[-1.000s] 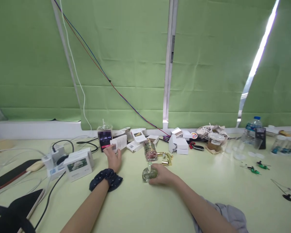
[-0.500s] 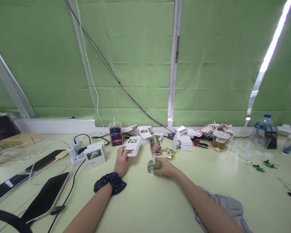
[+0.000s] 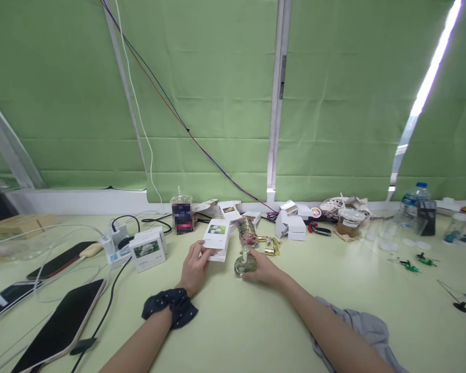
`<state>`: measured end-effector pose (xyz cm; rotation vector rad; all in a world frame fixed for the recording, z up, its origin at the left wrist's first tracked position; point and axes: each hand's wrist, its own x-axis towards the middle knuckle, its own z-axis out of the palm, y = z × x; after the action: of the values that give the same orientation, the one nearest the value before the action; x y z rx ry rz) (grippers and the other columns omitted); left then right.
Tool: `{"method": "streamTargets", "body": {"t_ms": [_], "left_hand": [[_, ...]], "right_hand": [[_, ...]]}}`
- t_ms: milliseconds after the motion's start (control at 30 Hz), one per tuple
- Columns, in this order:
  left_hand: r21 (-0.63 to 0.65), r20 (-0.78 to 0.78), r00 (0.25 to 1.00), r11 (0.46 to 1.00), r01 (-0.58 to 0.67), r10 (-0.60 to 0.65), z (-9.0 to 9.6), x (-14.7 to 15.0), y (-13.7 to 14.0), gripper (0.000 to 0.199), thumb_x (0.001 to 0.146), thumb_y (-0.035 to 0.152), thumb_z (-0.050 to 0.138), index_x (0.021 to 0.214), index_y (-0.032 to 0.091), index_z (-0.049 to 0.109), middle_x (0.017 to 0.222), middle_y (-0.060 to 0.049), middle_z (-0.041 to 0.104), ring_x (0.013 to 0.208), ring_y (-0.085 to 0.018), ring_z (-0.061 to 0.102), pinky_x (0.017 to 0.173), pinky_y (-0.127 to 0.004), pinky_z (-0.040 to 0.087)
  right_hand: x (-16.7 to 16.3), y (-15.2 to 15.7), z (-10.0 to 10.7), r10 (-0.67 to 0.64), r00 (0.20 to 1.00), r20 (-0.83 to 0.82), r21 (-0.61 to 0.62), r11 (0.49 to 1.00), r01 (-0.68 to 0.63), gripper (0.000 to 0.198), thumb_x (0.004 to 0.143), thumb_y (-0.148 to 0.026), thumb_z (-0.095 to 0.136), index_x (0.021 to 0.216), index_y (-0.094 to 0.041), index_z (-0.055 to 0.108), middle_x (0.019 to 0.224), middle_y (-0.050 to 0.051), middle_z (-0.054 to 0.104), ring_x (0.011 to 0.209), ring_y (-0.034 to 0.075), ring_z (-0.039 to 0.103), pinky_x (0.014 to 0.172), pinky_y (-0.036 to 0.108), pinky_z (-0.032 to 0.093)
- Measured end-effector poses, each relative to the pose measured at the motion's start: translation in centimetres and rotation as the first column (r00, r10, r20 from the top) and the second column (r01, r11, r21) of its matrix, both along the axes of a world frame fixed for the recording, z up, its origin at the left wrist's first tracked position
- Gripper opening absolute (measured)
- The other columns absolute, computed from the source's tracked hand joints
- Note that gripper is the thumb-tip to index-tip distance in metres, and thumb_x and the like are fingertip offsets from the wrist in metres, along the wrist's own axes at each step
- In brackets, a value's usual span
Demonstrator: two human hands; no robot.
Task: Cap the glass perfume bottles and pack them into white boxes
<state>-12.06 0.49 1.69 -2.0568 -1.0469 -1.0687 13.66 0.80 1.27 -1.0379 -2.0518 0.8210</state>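
Observation:
My left hand (image 3: pixel 194 267) grips the lower left edge of a small white box (image 3: pixel 216 240) with a green and white picture on its face. Its lower end shows a white flap or inner panel; I cannot tell which. My right hand (image 3: pixel 264 268) is closed round the right side of a small round glass bottle (image 3: pixel 244 266) with a narrow neck, which stands on the table. Just behind the bottle lies a clear jar (image 3: pixel 248 233) with dried, reddish and brown contents. Gold-coloured metal pieces (image 3: pixel 272 245) lie right of the jar.
A white picture box (image 3: pixel 147 249) stands at left by a white power strip (image 3: pixel 114 247), cables and phones (image 3: pixel 62 325). White boxes (image 3: pixel 291 223) line the back near a pocket knife (image 3: pixel 320 230). At right are a lidded cup (image 3: pixel 349 224), a water bottle (image 3: pixel 413 203) and green parts (image 3: pixel 409 266).
The white box in my left hand has come nearer and swung round, so its picture faces me more squarely. The bottle and my right hand stay almost in place. The view has turned slightly.

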Motion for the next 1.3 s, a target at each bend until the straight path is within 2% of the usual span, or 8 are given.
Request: {"method": "streamTargets", "body": {"t_ms": [167,367,600,733,833,933,1067,1300], "left_hand": [[0.063,0.036,0.996,0.995,0.081,-0.083,0.3,1.2,-0.9,0.021,0.081,0.003,0.052,0.086,0.019,0.064,0.078,-0.005,0.049,0.099,-0.025,0.053,0.083,-0.038,0.052],[0.124,0.063,0.974,0.97,0.209,-0.218,0.9,3.7,-2.8,0.025,0.079,0.002,0.054,0.09,0.022,0.064,0.089,-0.005,0.051,0.1,-0.023,0.055,0.087,-0.04,0.053],[0.001,0.143,0.94,0.95,0.313,-0.31,1.0,3.8,-3.3,0.046,0.083,0.004,0.049,0.121,0.03,0.051,0.114,-0.008,0.044,0.111,-0.023,0.051,0.089,-0.039,0.054],[-0.151,0.292,0.929,0.948,0.28,-0.228,1.5,4.2,-3.5,0.064,0.084,0.013,0.054,0.14,0.028,0.028,0.132,-0.014,0.034,0.127,-0.031,0.039,0.099,-0.05,0.045],[-0.307,0.341,0.925,0.91,0.279,-0.169,1.8,4.7,-3.8,0.063,0.088,0.018,0.049,0.144,0.03,0.022,0.147,-0.014,0.019,0.138,-0.034,0.022,0.106,-0.056,0.034],[-0.414,0.375,0.905,0.838,0.356,-0.199,1.7,4.9,-3.9,0.065,0.092,0.021,0.044,0.147,0.031,0.01,0.148,-0.012,0.023,0.14,-0.032,0.014,0.109,-0.057,0.027],[-0.466,0.458,0.855,0.754,0.463,-0.242,1.5,4.9,-4.3,0.065,0.094,0.028,0.039,0.148,0.031,0.002,0.147,-0.011,0.025,0.136,-0.029,0.022,0.109,-0.053,0.028],[-0.469,0.5,0.841,0.753,0.462,-0.205,1.7,4.8,-4.6,0.06,0.095,0.031,0.036,0.148,0.037,0.008,0.139,-0.008,0.04,0.123,-0.028,0.038,0.103,-0.051,0.034]], "right_hand": [[-0.9,-0.5,0.4,0.026,0.994,-0.11,0.166,0.986,-0.008,0.101,0.059,-0.04,0.081,0.142,-0.028,0.024,0.115,0.008,0.058,0.104,0.025,0.057,0.089,0.04,0.044],[-1.7,-1.6,1.3,-0.009,0.995,-0.104,0.391,0.919,0.049,0.073,0.069,-0.043,0.075,0.133,-0.026,0.044,0.129,0.01,0.055,0.117,0.029,0.051,0.099,0.043,0.037],[-1.1,-1.6,2.0,0.004,0.982,-0.188,0.388,0.919,0.071,0.062,0.07,-0.045,0.074,0.124,-0.026,0.053,0.125,0.008,0.059,0.114,0.027,0.053,0.097,0.04,0.04],[-1.2,-2.0,2.3,-0.005,0.972,-0.233,0.38,0.92,0.096,0.05,0.076,-0.043,0.069,0.121,-0.026,0.054,0.122,0.008,0.059,0.114,0.026,0.053,0.097,0.04,0.04],[-1.3,-2.3,2.5,-0.017,0.964,-0.267,0.363,0.925,0.117,0.043,0.08,-0.042,0.064,0.119,-0.027,0.055,0.121,0.007,0.059,0.112,0.025,0.053,0.096,0.039,0.041],[-1.4,-2.4,2.6,-0.015,0.96,-0.28,0.363,0.924,0.121,0.04,0.082,-0.04,0.061,0.119,-0.026,0.054,0.12,0.007,0.06,0.111,0.024,0.054,0.096,0.039,0.042],[-1.4,-2.4,2.6,-0.017,0.958,-0.288,0.367,0.922,0.127,0.038,0.082,-0.036,0.06,0.118,-0.025,0.055,0.119,0.008,0.06,0.111,0.024,0.055,0.095,0.039,0.042],[-1.3,-2.6,2.7,-0.008,0.962,-0.275,0.371,0.922,0.114,0.04,0.08,-0.031,0.061,0.119,-0.025,0.053,0.118,0.007,0.06,0.109,0.024,0.055,0.095,0.039,0.042]]}}
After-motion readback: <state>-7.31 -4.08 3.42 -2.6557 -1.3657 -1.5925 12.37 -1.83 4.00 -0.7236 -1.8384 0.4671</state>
